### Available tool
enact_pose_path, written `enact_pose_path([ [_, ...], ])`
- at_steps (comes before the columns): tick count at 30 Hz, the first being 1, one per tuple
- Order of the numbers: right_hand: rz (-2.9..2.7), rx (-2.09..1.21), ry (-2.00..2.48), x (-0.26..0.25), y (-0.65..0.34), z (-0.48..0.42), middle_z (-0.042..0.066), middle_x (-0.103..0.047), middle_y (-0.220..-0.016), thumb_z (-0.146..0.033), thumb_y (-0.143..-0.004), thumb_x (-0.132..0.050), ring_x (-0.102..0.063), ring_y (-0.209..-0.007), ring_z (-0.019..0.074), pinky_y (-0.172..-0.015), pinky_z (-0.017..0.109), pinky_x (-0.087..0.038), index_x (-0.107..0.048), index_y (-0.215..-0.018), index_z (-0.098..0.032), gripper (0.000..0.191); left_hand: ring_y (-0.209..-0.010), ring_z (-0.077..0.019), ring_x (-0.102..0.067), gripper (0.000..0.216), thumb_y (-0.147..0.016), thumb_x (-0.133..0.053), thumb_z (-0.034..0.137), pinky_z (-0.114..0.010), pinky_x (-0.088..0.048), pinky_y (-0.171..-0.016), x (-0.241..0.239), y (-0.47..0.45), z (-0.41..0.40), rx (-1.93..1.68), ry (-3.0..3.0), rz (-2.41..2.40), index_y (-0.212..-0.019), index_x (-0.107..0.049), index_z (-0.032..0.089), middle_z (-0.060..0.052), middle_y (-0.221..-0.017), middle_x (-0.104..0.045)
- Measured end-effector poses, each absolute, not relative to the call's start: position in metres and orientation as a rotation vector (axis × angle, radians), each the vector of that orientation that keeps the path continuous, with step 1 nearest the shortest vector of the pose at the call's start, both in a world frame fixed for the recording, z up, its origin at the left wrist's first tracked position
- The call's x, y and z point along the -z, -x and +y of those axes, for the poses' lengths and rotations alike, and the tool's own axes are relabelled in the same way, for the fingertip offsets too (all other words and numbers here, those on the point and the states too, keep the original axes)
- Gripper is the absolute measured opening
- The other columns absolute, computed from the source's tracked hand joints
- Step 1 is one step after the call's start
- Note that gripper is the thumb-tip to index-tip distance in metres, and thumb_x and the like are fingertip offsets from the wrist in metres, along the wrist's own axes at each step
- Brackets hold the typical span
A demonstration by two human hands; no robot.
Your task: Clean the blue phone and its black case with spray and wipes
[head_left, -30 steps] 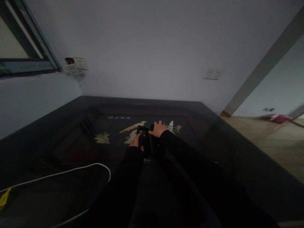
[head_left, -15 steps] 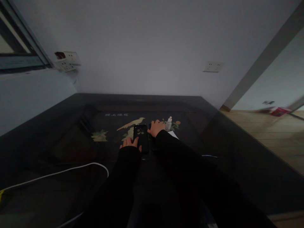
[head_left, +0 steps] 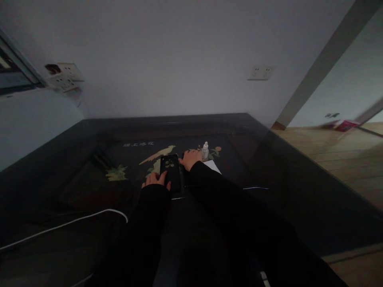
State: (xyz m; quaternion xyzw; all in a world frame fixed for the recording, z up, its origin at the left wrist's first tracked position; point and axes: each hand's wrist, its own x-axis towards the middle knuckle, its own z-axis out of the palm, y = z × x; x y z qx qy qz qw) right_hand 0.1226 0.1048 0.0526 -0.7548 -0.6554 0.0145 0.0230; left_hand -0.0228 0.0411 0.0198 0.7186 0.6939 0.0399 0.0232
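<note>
A black phone case point(head_left: 172, 177) with round camera holes near its top lies on the dark tabletop. My left hand point(head_left: 155, 179) is at its lower left edge, thumb over the case and fingers along the side. Just right of the case, my right hand point(head_left: 192, 158) is closed over a dark, flat object, mostly hidden under the palm and sleeve. Beyond my right fingers stands a small clear dropper bottle point(head_left: 205, 151) with a white top. A white sheet of paper point(head_left: 213, 166) is partly covered by my right sleeve.
The glossy dark table point(head_left: 98, 131) has a printed bird and flowers. A white cable point(head_left: 74, 220) curves over its left side. Wall sockets point(head_left: 260, 73) are behind, a window point(head_left: 18, 75) is at the left, and a red box point(head_left: 347, 125) rests on the floor.
The whole view has shifted, so the table and hands appear slightly further left. Both hands keep nearly the same places at the phone case and the dark object.
</note>
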Motion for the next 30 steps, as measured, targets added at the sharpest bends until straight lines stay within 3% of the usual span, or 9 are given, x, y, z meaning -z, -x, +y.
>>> enact_pose_path([
  [5, -2.059, -0.048, 2.200, -0.057, -0.126, 0.094, 0.008, -0.053, -0.110, -0.034, -0.084, -0.049, -0.054, -0.095, 0.0193, -0.080, 0.041, -0.045, -0.050, -0.110, -0.014, 0.033, -0.100, -0.0264, -0.044, 0.049, -0.075, -0.045, 0.040, -0.040, -0.038, -0.079, -0.018, 0.021, 0.041, -0.157, -2.241, 2.162, -0.123, -0.045, 0.030, -0.010, -0.108, -0.046],
  [10, -2.155, -0.011, 1.832, -0.084, -0.142, 0.065, 0.008, -0.060, -0.097, -0.030, -0.084, -0.047, -0.051, -0.097, 0.0217, -0.079, 0.034, -0.042, -0.059, -0.094, -0.017, 0.021, -0.099, -0.0264, -0.044, 0.048, -0.074, -0.047, 0.038, -0.039, -0.039, -0.080, -0.017, 0.018, 0.040, -0.198, -2.258, 2.173, -0.122, -0.047, 0.030, -0.009, -0.109, -0.046],
  [12, -2.131, 0.012, 1.707, -0.101, -0.161, 0.060, 0.003, -0.060, -0.100, -0.031, -0.086, -0.041, -0.048, -0.102, 0.0193, -0.081, 0.031, -0.039, -0.058, -0.097, -0.023, 0.022, -0.098, -0.0260, -0.045, 0.048, -0.074, -0.046, 0.037, -0.039, -0.039, -0.080, -0.018, 0.017, 0.039, -0.193, -2.276, 2.164, -0.122, -0.047, 0.030, -0.009, -0.109, -0.046],
  [15, -1.974, 0.040, 1.678, -0.114, -0.201, 0.067, 0.003, -0.057, -0.105, -0.027, -0.087, -0.036, -0.045, -0.105, 0.0176, -0.085, 0.030, -0.035, -0.054, -0.103, -0.023, 0.024, -0.097, -0.0257, -0.045, 0.048, -0.075, -0.046, 0.036, -0.038, -0.039, -0.081, -0.025, 0.013, 0.034, -0.224, -2.304, 2.177, -0.123, -0.046, 0.030, -0.009, -0.111, -0.046],
  [18, -1.831, -0.020, 1.728, -0.104, -0.233, 0.080, 0.006, -0.060, -0.097, -0.027, -0.084, -0.043, -0.052, -0.091, 0.0162, -0.079, 0.028, -0.038, -0.053, -0.103, -0.017, 0.023, -0.099, -0.0259, -0.045, 0.049, -0.074, -0.047, 0.036, -0.039, -0.039, -0.081, -0.037, 0.000, 0.028, -0.362, -2.375, 2.138, -0.122, -0.047, 0.030, -0.008, -0.113, -0.046],
  [23, -1.743, -0.165, 1.762, -0.071, -0.242, 0.092, 0.003, -0.063, -0.086, -0.040, -0.077, -0.054, -0.057, -0.076, 0.0147, -0.068, 0.026, -0.040, -0.056, -0.096, -0.020, 0.028, -0.101, -0.0208, -0.048, 0.044, -0.073, -0.049, 0.037, -0.031, -0.037, -0.088, -0.055, -0.051, 0.042, -0.558, -2.479, 1.731, -0.117, -0.051, 0.031, -0.002, -0.111, -0.052],
  [30, -1.700, -0.209, 1.774, -0.069, -0.237, 0.095, 0.000, -0.064, -0.077, -0.032, -0.074, -0.058, -0.058, -0.074, 0.0141, -0.064, 0.025, -0.038, -0.058, -0.081, -0.021, 0.013, -0.111, -0.0252, -0.046, 0.064, -0.070, -0.052, 0.044, -0.036, -0.034, -0.094, -0.057, -0.119, 0.104, -0.325, -2.290, 1.782, -0.127, -0.039, 0.017, -0.009, -0.126, -0.049],
])
